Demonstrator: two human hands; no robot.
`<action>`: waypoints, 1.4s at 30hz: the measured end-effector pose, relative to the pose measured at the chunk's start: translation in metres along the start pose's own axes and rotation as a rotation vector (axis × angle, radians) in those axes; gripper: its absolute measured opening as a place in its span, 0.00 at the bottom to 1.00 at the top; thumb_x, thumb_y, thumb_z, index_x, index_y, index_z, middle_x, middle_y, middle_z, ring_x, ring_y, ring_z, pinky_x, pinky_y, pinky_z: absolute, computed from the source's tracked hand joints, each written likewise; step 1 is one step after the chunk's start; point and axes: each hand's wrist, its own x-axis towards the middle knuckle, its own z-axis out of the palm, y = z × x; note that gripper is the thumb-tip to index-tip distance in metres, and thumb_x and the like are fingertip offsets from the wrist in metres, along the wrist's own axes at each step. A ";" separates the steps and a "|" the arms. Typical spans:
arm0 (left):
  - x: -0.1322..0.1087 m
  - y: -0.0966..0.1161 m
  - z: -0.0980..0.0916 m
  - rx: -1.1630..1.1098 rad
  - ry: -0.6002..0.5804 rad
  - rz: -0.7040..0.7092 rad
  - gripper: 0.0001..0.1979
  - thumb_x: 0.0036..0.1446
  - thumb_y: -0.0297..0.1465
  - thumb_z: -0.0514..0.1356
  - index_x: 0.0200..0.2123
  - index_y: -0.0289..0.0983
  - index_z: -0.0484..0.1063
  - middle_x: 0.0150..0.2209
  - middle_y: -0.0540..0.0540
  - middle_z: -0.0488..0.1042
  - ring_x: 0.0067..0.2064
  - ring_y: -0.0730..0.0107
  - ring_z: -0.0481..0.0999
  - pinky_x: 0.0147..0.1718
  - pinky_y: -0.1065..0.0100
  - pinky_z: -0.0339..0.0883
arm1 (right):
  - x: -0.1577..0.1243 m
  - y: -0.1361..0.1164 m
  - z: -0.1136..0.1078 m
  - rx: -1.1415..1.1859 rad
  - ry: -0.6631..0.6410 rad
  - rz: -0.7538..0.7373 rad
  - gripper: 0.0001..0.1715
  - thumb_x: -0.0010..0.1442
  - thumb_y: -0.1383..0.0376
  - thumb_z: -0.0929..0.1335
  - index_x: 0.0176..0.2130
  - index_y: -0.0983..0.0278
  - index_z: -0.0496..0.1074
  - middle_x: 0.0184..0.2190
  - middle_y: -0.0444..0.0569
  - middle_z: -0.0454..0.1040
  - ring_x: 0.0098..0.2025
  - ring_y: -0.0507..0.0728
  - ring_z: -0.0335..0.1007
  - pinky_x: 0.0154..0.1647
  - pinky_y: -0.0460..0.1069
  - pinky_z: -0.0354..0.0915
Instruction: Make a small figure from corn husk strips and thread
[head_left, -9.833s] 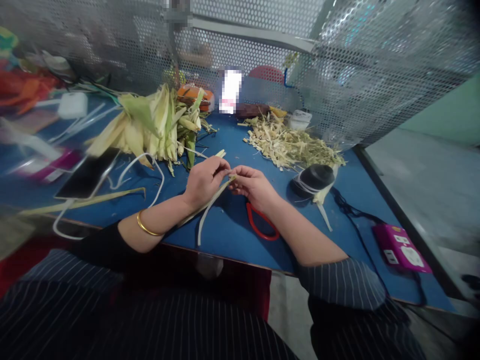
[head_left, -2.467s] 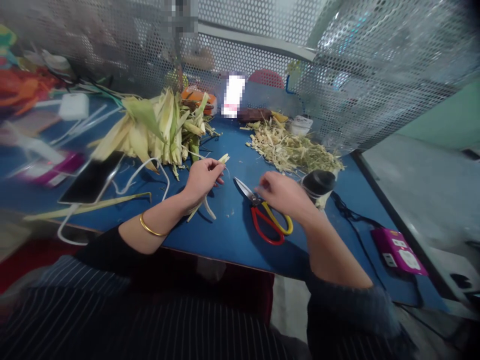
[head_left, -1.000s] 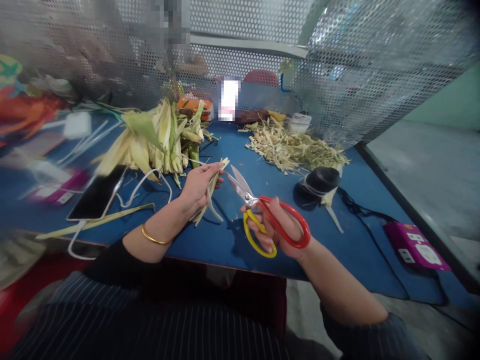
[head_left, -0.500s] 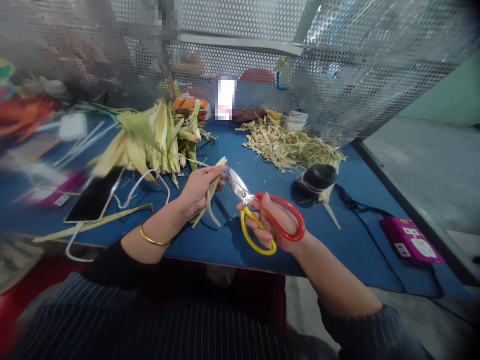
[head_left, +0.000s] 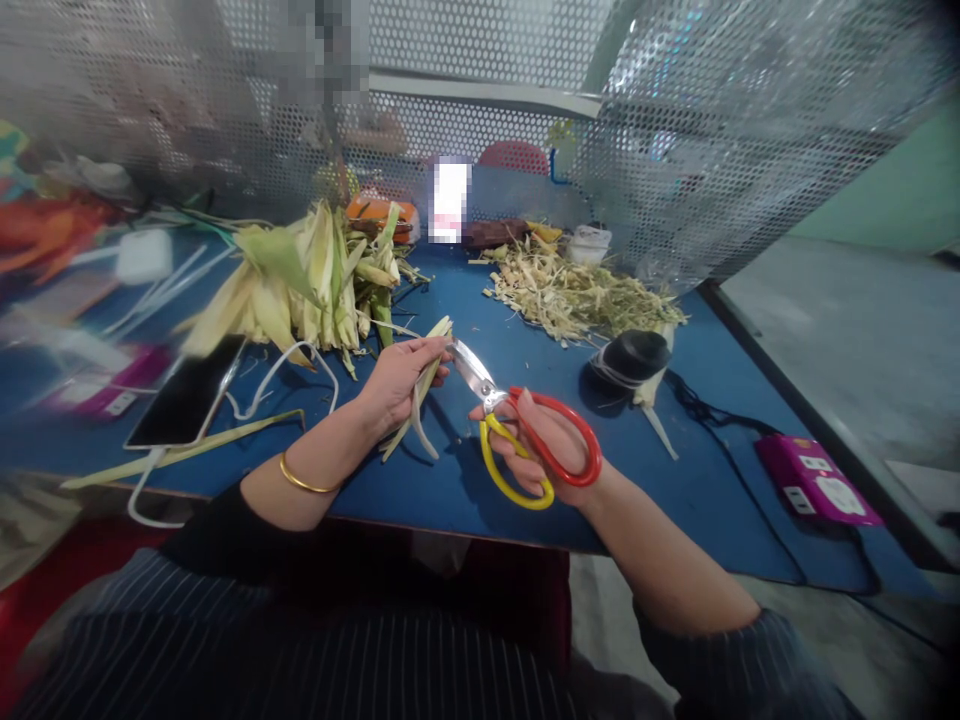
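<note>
In the head view, my left hand pinches a few pale green strips of corn husk between thumb and fingers. The loose ends hang down below the palm. My right hand grips a pair of scissors with one red and one yellow handle. Its fingers pass through the loops. The metal blades point up and left, their tips right by the top of the husk strips at my left fingertips. Whether the tips touch the strips I cannot tell.
Left of centre lies a heap of corn husks; shredded trimmings are at the back right. A black wound bundle, a purple power strip and a black-screened phone with a white cable also lie on the blue table.
The scissors' handles have come slightly closer together, and the blades look narrower. Both hands stay in nearly the same place, still holding the husk strips and the scissors.
</note>
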 end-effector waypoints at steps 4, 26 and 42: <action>0.000 -0.001 0.000 -0.008 0.011 0.006 0.04 0.53 0.27 0.64 0.29 0.30 0.75 0.24 0.48 0.74 0.19 0.81 0.70 0.19 0.76 0.64 | 0.001 0.001 0.000 -0.014 0.020 0.000 0.30 0.62 0.44 0.60 0.46 0.65 0.71 0.22 0.39 0.61 0.11 0.42 0.47 0.08 0.40 0.52; 0.003 0.012 -0.008 -0.099 0.071 -0.035 0.05 0.56 0.26 0.61 0.32 0.31 0.76 0.25 0.48 0.72 0.21 0.81 0.70 0.19 0.76 0.63 | 0.050 -0.055 -0.064 -1.582 0.988 -0.156 0.22 0.59 0.57 0.64 0.48 0.69 0.67 0.38 0.60 0.75 0.40 0.65 0.73 0.38 0.55 0.65; -0.011 0.019 0.037 -0.101 -0.106 0.103 0.06 0.48 0.28 0.66 0.29 0.33 0.73 0.25 0.50 0.74 0.21 0.78 0.69 0.24 0.73 0.65 | 0.059 -0.036 0.011 -0.591 0.239 -0.471 0.20 0.56 0.49 0.67 0.31 0.64 0.73 0.27 0.46 0.76 0.31 0.54 0.72 0.37 0.49 0.67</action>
